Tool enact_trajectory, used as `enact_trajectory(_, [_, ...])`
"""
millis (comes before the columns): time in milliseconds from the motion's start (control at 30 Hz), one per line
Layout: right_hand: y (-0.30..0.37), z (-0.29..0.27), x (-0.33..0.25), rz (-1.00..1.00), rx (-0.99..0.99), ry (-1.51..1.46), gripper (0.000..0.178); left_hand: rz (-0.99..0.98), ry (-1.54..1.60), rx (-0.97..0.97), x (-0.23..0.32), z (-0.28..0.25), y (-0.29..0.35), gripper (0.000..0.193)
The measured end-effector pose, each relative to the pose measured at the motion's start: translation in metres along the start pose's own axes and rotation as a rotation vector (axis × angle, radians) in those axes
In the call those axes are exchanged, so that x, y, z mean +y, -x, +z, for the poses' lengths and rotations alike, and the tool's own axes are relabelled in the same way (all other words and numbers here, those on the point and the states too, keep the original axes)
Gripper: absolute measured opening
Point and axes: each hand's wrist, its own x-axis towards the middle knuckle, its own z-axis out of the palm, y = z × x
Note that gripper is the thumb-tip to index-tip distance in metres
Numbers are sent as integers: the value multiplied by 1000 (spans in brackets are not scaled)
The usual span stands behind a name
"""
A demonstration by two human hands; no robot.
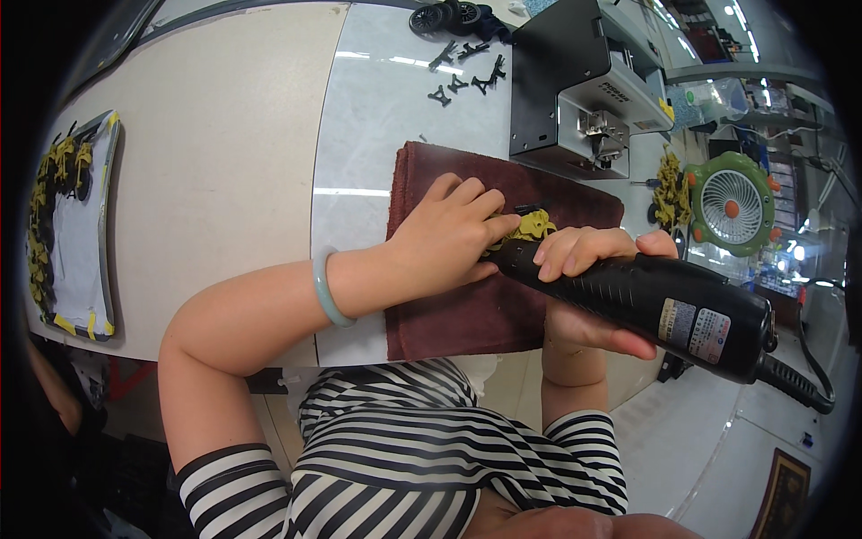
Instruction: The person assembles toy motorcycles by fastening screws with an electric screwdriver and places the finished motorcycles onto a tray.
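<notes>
My right hand (pixel 588 260) is wrapped round a black corded electric screwdriver (pixel 646 296), held slantwise with its cord end to the lower right. The tool's front end points at a small yellow-green plastic part (pixel 532 226) above a dark red towel (pixel 467 314). The fingers of my left hand (pixel 453 229) are closed on that part, pressing it from the left side. The tool's tip and most of the part are hidden behind my fingers. A small black piece (pixel 525 209) shows at the part's far edge.
A black and silver machine (pixel 575 90) stands beyond the towel. Black small parts (pixel 458 83) and wheels (pixel 440 18) lie at the back. More yellow parts (pixel 672 189) and a green fan (pixel 732 205) are at right. A tray (pixel 85 242) with yellow assemblies lies far left.
</notes>
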Motion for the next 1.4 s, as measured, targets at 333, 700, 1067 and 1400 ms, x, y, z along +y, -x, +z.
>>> enact_trajectory(333, [4,-1,-5,26,-49,-11,75,22,0,16,-2,0,0,59])
enact_trajectory(700, [-100,-86,4,-310,467,381,81,376,-201,60,8,7,6,41])
enact_trajectory(1067, [-41,-24,6,-112,250,-59,89,363,-400,-74,21,11,19,42])
enact_trajectory(1400, [-33,-1,23,-29,194,51,104,388,-403,10,19,13,19,33])
